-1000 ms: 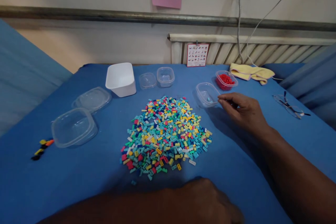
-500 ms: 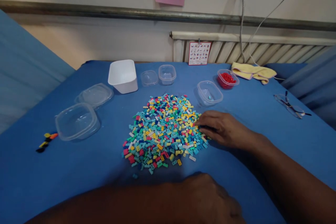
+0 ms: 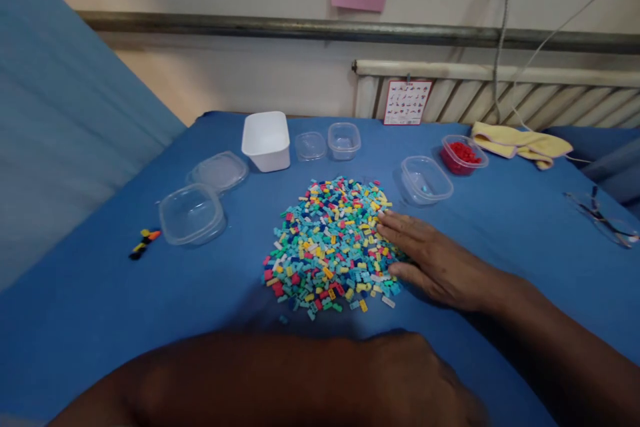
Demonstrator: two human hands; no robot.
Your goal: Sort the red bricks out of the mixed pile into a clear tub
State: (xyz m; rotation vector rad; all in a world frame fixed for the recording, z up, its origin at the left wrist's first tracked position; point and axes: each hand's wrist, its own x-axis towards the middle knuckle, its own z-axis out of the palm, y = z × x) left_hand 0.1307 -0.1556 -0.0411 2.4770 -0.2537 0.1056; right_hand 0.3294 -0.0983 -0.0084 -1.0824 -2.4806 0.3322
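Note:
A pile of small coloured bricks (image 3: 330, 243) lies in the middle of the blue table (image 3: 100, 307). My right hand (image 3: 435, 260) rests flat on the pile's right edge, fingers stretched out over the bricks. My left hand (image 3: 410, 380) lies near the front edge below the pile; its fingers are turned away and hidden. Just beyond the right hand stands a small clear tub (image 3: 426, 180) with one light blue piece inside. Farther right is a clear tub of red bricks (image 3: 463, 153).
A white bin (image 3: 267, 140), two small clear tubs (image 3: 344, 140), a larger clear tub (image 3: 191, 215) and a lid (image 3: 219, 172) stand left and behind. Small coloured pieces (image 3: 143, 244) lie at the left. A yellow cloth (image 3: 520, 142) and glasses (image 3: 603, 220) sit at the right.
My right hand came back from the small clear tub to the pile and now lies flat on its right edge. The view has shifted, so everything sits further right.

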